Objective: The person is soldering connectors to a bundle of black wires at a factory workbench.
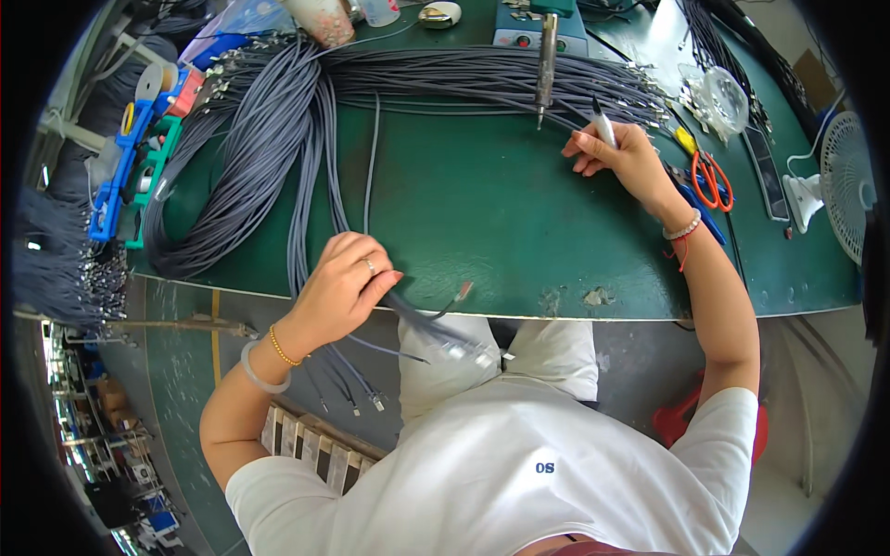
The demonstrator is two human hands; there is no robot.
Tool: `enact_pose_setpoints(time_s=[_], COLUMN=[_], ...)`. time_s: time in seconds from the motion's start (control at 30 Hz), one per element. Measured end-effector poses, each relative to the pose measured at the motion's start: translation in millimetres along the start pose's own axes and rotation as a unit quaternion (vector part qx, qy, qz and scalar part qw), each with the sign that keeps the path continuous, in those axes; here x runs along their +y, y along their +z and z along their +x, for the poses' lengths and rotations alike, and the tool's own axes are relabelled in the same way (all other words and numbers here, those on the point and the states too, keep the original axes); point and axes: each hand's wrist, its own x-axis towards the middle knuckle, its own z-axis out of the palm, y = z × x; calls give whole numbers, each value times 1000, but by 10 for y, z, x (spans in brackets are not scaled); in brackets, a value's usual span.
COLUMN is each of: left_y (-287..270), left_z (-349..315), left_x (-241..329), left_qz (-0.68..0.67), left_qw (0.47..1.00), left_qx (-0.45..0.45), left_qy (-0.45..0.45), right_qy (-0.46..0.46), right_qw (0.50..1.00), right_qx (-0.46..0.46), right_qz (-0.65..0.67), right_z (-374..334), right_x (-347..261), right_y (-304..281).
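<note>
Taking the clock from the middle of the view, the grey cables (250, 153) lie gathered at 10 o'clock, a thick hank folded over the counter (464, 208), with more strands running towards 1 o'clock along its far side; the bundling probably keeps them parallel and untangled. Some drop from the hank to the left hand (348, 283), at 9 o'clock by the near edge, whose fingers are closed around several, apparently gathering them so that their ends stay together. Those blurred cable ends (454, 341) reach past the edge at 6 o'clock, over the lap, too smeared to make out, while other tips hang at 7 o'clock, where the drop leaves them free of the counter. At 2 o'clock the right hand (616, 153) pinches a white pen-shaped tool (604, 128) between thumb and fingers, dark end up and away from the palm, a grip that seems to suit fine control. Beyond, at 1 o'clock, a metal-barrelled tool (547, 74), perhaps a soldering iron, points tip down, within easy reach. Between 2 and 3 o'clock lie orange-handled scissors (712, 181), beside the right wrist, and farther out a white fan (842, 176), its cage turned partly towards the counter, presumably for air
</note>
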Motion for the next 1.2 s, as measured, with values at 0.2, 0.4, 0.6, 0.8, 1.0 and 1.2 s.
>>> enact_pose_setpoints(time_s=[0.2,0.4,0.6,0.8,1.0,1.2], left_y=[-469,-875,-933,-920,-755,-254], left_z=[-662,-929,-636,-290,215,1040], left_x=[-176,-522,-411,-360,-407,-632], left_qz=[137,233,195,188,192,124], left_qw=[988,969,974,971,973,988], left_qx=[-3,-49,-98,-139,-127,47], left_qy=[-76,-63,-56,-41,13,75], right_qy=[-12,-15,30,-136,-101,-97], right_qw=[994,989,978,897,880,917], right_qx=[71,125,132,127,102,71], right_qz=[-80,-74,-156,-400,-453,-381], right_z=[-53,-31,39,98,94,82], right_x=[61,14,-178,-225,-238,-358], right_y=[-7,-81,-205,-309,-262,-243])
